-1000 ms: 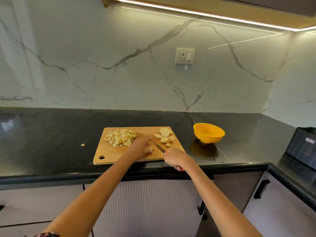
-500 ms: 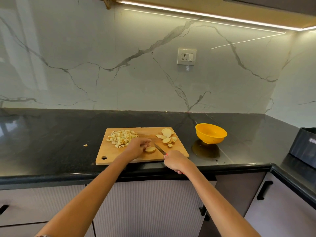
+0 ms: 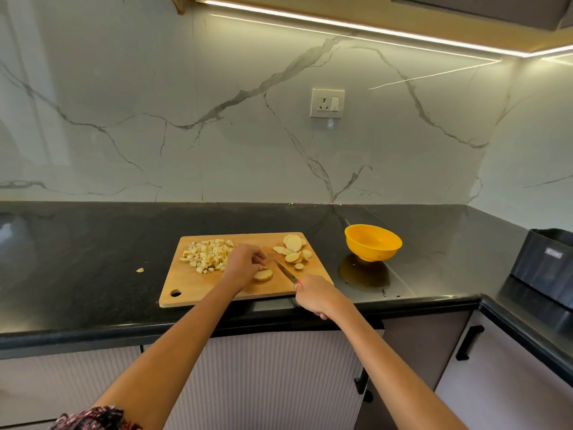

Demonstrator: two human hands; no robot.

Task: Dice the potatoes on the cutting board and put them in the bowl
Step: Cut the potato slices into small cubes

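At centre frame, on the black table (image 3: 93, 243), a wooden cutting board (image 3: 217, 293) carries the work. The left hand (image 3: 245, 263) rests over a potato piece (image 3: 263, 275) near the board's lower middle, fingers curled down on it to steady it. The right hand (image 3: 313, 294), at the board's lower right corner, is clamped around the handle of a knife (image 3: 286, 273), whose blade points up and left, just beside the held piece; contact between blade and potato cannot be confirmed.

Progress, as judged: roughly half complete. A heap of diced potato (image 3: 207, 256) lies on the left part of the board. A group of potato slices (image 3: 294, 251) lies at the board's upper right, not yet diced. The yellow bowl (image 3: 373, 243), right of the board and apart from it, shows no potato inside as far as its visible interior allows. One stray fragment (image 3: 140, 270) lies on the table left of the board. Remaining: dicing the held piece and the slices, then moving everything into the bowl.

Markings: a dark container (image 3: 545, 268) at the right edge bears a small label, too small to read. No other writing is legible.
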